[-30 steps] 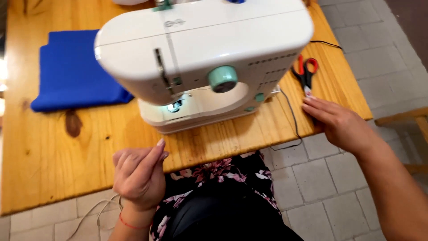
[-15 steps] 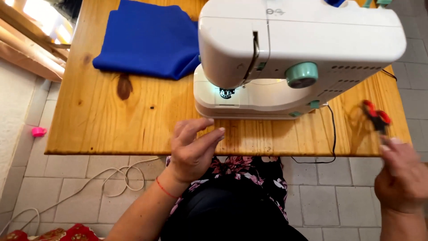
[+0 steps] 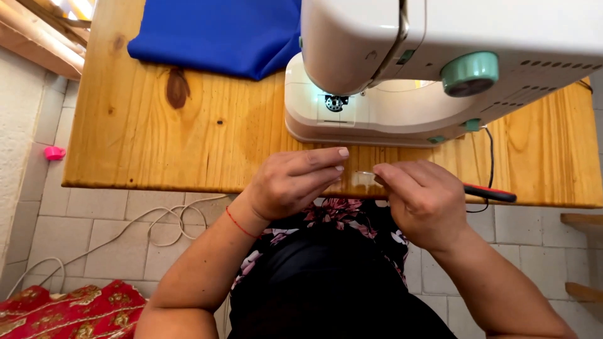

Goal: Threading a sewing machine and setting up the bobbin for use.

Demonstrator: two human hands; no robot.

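My left hand (image 3: 292,183) hovers over the front edge of the wooden table (image 3: 157,144). Its fingers are drawn together and point right; anything thin between them is too fine to see. My right hand (image 3: 422,199) sits just to the right, almost fingertip to fingertip with the left. It is closed around a pair of scissors (image 3: 491,194): the red and black handle sticks out to the right, and a small metal tip shows between the two hands. A white sewing machine (image 3: 389,94) with a mint-green dial (image 3: 469,73) stands right behind both hands, its lamp lit over the needle area.
Folded blue fabric (image 3: 220,34) lies at the table's back left. A black cable (image 3: 489,147) runs down from the machine's right side. A white cord (image 3: 160,223) trails over the tiled floor, with red patterned cloth (image 3: 69,311) at the bottom left and a small pink object (image 3: 54,152) by the wall.
My right hand has come in from the far right with the scissors to meet the left hand at the table edge. The view has moved closer and shifted.
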